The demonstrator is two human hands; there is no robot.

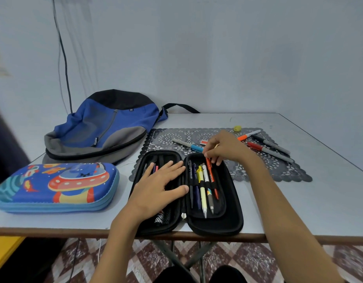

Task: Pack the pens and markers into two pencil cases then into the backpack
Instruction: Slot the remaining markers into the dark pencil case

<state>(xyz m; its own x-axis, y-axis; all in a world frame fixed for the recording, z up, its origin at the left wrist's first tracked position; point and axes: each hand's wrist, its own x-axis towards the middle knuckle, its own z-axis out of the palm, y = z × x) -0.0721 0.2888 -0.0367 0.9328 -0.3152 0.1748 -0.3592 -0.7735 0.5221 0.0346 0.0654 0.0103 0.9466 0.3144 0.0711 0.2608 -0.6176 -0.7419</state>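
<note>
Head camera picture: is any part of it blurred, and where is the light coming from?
Head view: far-left border smeared, backpack slightly soft, black pencil case and its pens fairly sharp. Head view: light soft and even, faint shadow beside the colourful pencil case, no strong glare, source out of sight.

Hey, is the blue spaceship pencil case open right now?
No, the blue spaceship pencil case lies closed on the table, and only the black pencil case beside it is spread open.
</note>
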